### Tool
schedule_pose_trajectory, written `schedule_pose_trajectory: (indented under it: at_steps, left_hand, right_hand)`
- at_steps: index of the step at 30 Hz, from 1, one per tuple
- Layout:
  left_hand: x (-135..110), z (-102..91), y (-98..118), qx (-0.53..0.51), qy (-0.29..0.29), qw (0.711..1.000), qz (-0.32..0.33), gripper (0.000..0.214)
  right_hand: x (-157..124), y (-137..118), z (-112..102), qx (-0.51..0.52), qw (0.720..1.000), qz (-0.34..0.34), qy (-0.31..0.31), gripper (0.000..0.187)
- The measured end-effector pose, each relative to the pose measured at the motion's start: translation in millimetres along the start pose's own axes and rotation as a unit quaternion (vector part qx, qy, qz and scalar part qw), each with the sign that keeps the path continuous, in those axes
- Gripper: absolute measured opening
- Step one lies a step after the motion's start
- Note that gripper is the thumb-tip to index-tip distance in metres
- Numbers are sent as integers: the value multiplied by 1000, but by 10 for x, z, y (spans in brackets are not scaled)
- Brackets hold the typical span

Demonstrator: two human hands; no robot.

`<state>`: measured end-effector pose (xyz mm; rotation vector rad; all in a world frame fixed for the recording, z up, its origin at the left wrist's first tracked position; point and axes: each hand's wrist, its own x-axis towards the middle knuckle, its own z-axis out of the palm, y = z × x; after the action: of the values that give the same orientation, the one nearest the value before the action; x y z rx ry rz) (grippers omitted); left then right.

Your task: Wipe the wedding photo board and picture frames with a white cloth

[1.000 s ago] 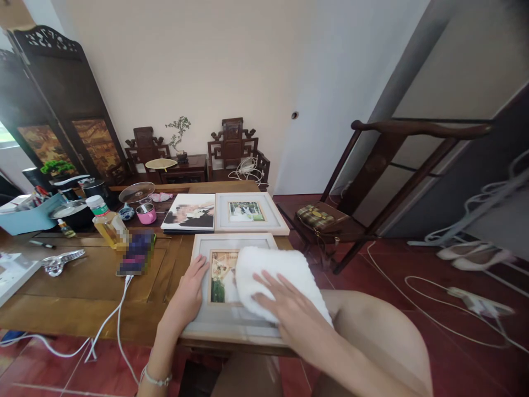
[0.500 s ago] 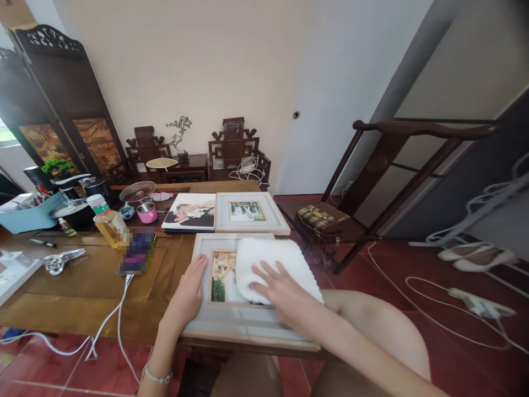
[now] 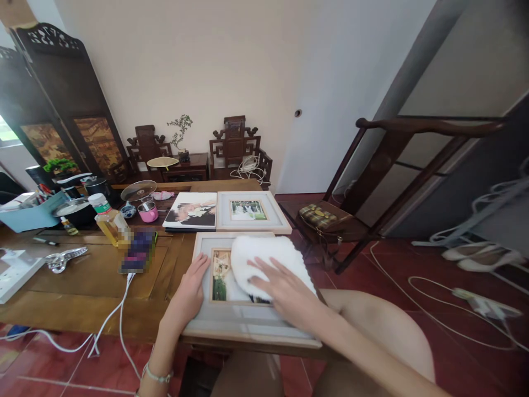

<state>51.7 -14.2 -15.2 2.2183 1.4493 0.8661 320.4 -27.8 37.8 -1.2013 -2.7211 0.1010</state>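
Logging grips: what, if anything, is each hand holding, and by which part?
The right hand lies flat over the white cloth, no pinch visible; the left hand touches the near picture frame at its left edge, grip unclear.

Pale wall (image 3: 185,66), red floor (image 3: 45,366), dark chairs (image 3: 235,144), folding screen (image 3: 60,102) (picture-panelled), probably a window (image 3: 6,132)

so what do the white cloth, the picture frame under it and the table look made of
White cloth: soft textile, perhaps plush microfibre or terry, from its fluffy surface.
Picture frame: probably matt wood or wood-look moulding, judging by its pale beige border.
Table: likely varnished wood, brown with some sheen and panel joints.
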Motion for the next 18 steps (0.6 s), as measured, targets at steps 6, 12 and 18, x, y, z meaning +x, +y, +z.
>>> schedule_pose_trajectory:
  at_steps: [6, 12, 18]
  left_hand:
    - [6, -2, -2, 4, 5, 1000, -1, 57]
    - [28, 23, -16, -4, 21, 1000, 1, 56]
    - [16, 41, -31, -13, 32, 999, 10, 56]
  right_hand:
    - [483, 523, 41, -64, 996, 19, 58, 66]
    - [122, 103, -47, -17, 999, -25, -44, 70]
    - [-482, -579, -453, 95, 985, -51, -133, 70]
